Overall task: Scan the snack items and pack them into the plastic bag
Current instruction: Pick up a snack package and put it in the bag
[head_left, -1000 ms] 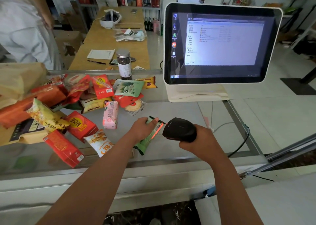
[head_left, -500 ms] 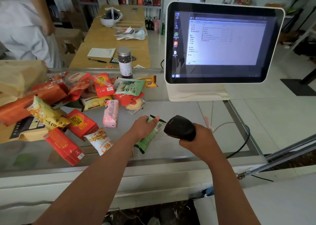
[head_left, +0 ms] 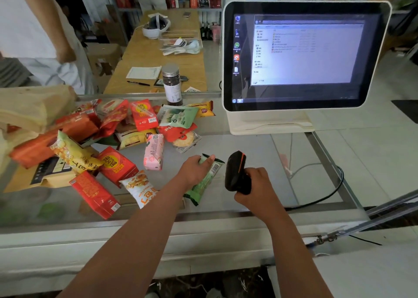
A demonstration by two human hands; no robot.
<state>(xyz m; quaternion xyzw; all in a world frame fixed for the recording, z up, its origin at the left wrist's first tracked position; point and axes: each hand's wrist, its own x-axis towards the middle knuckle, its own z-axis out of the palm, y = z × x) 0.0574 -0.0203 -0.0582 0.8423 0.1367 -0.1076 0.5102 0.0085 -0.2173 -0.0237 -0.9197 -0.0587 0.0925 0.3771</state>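
Note:
My left hand (head_left: 194, 171) holds a long green snack packet (head_left: 204, 185) on the glass counter, its barcode end turned to the right. My right hand (head_left: 255, 185) grips a black barcode scanner (head_left: 235, 173), whose head stands just right of the barcode and is tilted up, showing an orange stripe. A pile of snack items (head_left: 135, 125) lies to the left: red boxes, a yellow popcorn packet (head_left: 74, 155), a pink packet (head_left: 153, 154) and a white-orange packet (head_left: 141, 188). A tan bag (head_left: 34, 107) lies at the far left.
A white touchscreen terminal (head_left: 305, 55) stands at the back right of the counter. The scanner cable (head_left: 328, 196) curls along the right side. A dark jar (head_left: 173, 85) stands behind the pile. A person (head_left: 34, 26) stands beyond the counter at the left.
The red scan light that fell on the barcode has gone. My right hand has tipped the scanner head up. The left hand still holds the green packet in the same place.

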